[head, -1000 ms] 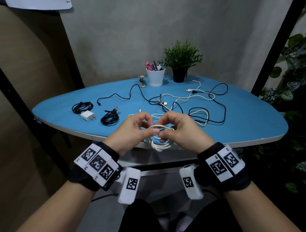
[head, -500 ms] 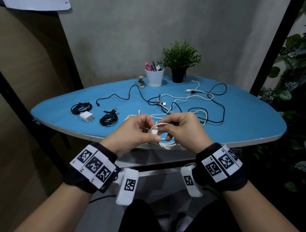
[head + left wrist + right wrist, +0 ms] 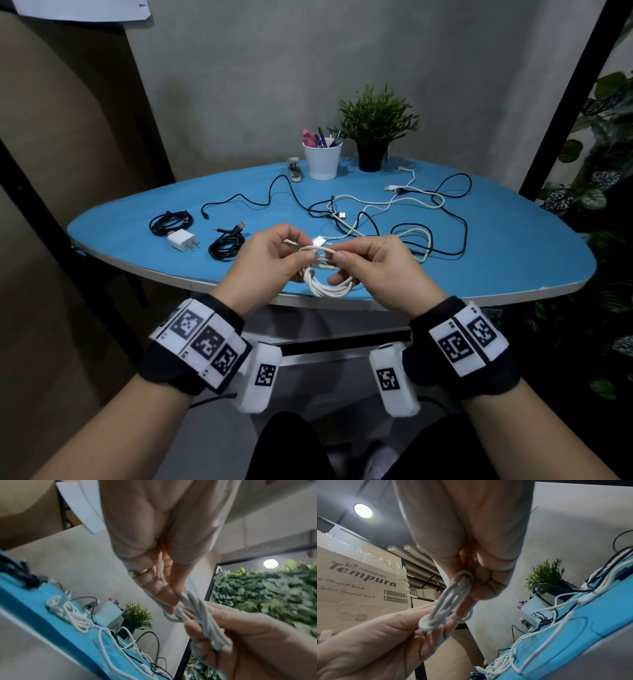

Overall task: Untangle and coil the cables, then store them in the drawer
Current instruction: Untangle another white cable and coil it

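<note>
Pinching a white cable coil (image 3: 327, 279) above the tabletop (image 3: 513, 253) edge with both hands (image 3: 270, 260) (image 3: 380, 265), two black coils (image 3: 170, 222) done, tangle (image 3: 404, 219) left, nothing visibly stored.

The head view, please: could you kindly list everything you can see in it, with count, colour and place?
Table: one, blue top.
Coiled cable: one, white, held at the near edge.
Coiled cables: two, black, table's left.
Charger plug: one, white, between the black coils.
Loose cables: several, black and white, tangled centre-right.
Pen cup: one, white, far edge.
Potted plant: one, green in a black pot, right of the cup.
Stapler: one, pale, left of the cup.
Left hand: fingers pinch the white coil.
Right hand: fingers pinch it too.
</note>
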{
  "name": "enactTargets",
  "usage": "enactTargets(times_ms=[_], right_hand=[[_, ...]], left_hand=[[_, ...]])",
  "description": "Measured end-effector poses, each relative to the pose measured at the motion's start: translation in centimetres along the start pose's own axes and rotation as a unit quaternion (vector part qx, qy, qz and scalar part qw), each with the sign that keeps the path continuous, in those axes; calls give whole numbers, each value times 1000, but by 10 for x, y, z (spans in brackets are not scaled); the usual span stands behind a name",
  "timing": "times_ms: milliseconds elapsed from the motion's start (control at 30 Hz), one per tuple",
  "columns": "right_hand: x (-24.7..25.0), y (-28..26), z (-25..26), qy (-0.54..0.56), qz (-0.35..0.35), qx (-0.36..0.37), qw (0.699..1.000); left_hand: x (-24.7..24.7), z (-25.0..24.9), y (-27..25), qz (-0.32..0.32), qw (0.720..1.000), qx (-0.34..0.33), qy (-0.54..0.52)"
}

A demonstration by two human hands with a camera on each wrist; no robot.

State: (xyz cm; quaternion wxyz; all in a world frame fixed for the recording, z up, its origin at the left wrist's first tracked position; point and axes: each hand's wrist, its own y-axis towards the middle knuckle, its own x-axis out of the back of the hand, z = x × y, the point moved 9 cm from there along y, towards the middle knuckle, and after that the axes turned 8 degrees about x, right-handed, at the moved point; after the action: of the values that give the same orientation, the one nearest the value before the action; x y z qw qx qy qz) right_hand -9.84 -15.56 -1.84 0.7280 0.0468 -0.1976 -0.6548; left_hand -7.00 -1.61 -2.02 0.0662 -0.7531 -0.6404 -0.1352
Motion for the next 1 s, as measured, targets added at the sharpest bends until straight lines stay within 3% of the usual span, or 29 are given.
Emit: enactTargets(times_ms=[200, 367, 533, 733, 1000], right_hand=[[7, 0, 4, 62, -29, 21, 997], [5, 0, 0, 63, -37, 19, 997], [15, 0, 0, 43, -55, 11, 998], [11, -1, -7, 14, -41, -9, 999], [4, 0, -8, -5, -33, -17, 999]], left_hand=[[2, -4, -3, -9, 990, 24, -138], [3, -11, -3, -33, 999, -40, 6], [-7, -9, -4, 37, 999, -17, -23], [5, -6, 0, -40, 999, -22, 15], [10, -7, 0, -89, 987, -66, 117]])
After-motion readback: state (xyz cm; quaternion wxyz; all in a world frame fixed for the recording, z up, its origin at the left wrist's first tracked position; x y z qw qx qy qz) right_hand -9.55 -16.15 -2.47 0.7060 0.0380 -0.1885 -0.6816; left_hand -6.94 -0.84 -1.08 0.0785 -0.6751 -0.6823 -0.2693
